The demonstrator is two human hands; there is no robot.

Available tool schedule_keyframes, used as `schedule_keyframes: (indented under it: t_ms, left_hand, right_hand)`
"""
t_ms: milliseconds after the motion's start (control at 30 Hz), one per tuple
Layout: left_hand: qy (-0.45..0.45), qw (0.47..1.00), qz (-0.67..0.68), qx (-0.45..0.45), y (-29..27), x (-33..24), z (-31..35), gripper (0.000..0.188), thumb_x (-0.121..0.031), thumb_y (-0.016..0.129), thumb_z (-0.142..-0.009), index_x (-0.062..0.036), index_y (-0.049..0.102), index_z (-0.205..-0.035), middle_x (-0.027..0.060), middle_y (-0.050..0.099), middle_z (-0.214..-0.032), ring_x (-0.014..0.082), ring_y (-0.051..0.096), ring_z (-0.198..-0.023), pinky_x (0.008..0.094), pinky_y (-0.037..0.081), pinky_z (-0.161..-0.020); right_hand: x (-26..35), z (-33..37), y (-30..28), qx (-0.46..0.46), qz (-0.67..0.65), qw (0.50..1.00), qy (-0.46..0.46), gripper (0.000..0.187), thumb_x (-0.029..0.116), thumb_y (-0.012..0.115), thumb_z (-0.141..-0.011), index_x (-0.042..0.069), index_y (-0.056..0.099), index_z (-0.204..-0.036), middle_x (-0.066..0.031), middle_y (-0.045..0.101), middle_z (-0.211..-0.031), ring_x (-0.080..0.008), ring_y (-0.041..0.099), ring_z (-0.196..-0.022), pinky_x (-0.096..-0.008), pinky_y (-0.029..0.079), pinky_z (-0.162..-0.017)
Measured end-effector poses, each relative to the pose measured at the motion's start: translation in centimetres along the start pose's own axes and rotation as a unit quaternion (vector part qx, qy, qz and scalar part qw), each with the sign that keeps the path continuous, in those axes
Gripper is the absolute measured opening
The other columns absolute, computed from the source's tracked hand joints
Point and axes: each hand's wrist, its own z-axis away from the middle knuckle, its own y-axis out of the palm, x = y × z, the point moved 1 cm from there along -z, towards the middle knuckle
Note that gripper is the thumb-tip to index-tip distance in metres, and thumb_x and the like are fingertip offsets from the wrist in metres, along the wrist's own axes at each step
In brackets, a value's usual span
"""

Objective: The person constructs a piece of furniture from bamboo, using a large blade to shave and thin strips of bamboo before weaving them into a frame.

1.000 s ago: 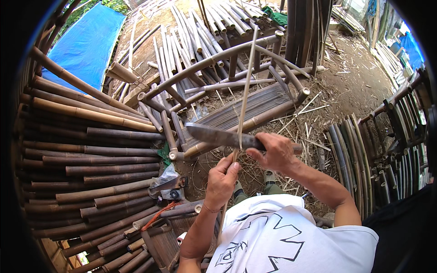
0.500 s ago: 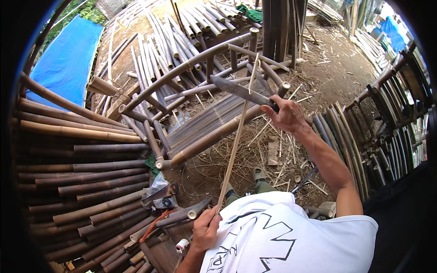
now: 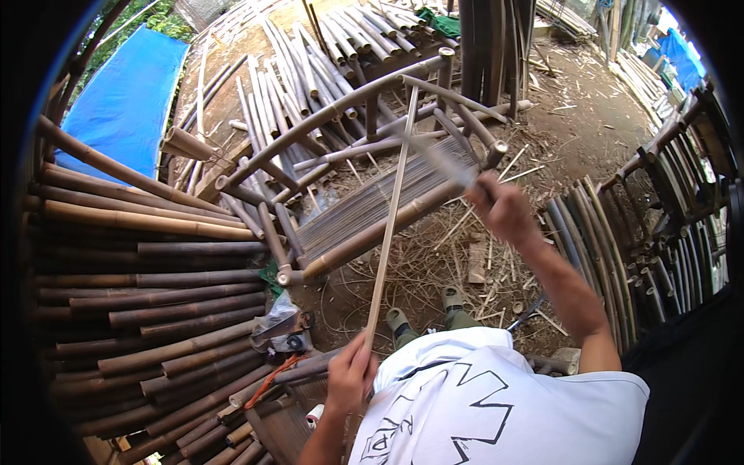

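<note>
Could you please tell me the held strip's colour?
The strip is pale tan, showing best in the head view.

One view: head-worn fisheye, left of a pair, looking down and forward from above the white shirt (image 3: 535,399). Bamboo seat (image 3: 345,221) mid-range; shirt, left hand (image 3: 351,373) and right hand (image 3: 507,208) closer to lens than it; pale poles (image 3: 293,76) farther off, beyond it.

The bamboo strip (image 3: 385,252) slants up from my left fingers (image 3: 363,363), barring a straight leftward sweep for my right fingers (image 3: 496,203); the bamboo bench (image 3: 422,203) obstructs ahead. Rightward, I have air over littered ground (image 3: 577,116) until the leaning bamboo poles (image 3: 598,248).
</note>
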Motion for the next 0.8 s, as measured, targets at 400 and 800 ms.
schedule_keyframes:
  t_ms: [400, 800]
  left_hand:
    - [0.044, 0.999, 0.016, 0.008, 5.3, -4.7, -6.0, 0.038, -0.013, 0.046, -0.103, 0.0001, 0.049, -0.139, -0.0026, 0.05, -0.066, 0.0014, 0.038, -0.047, 0.017, 0.031, -0.039]
    - [-0.014, 0.997, -0.051, 0.048, -0.7, 1.5, 6.0, 0.037, -0.008, 0.047, -0.101, 0.0066, 0.052, -0.134, -0.0008, 0.051, -0.062, 0.004, 0.039, -0.049, 0.0193, 0.029, -0.044]
  right_hand:
    - [3.6, 2.4, 4.4, -0.05, 0.004, 0.996, -0.079, 0.06, 0.067, 0.046, -0.093, 0.009, 0.054, -0.08, -0.0059, 0.053, -0.055, -0.0234, 0.06, -0.046, -0.0372, 0.051, -0.045]
    - [-8.7, -4.2, -4.7, -0.074, 0.003, 0.987, 0.145, 0.069, 0.073, 0.039, -0.091, 0.008, 0.06, -0.088, 0.001, 0.052, -0.057, -0.0099, 0.052, -0.045, -0.0327, 0.042, -0.035]
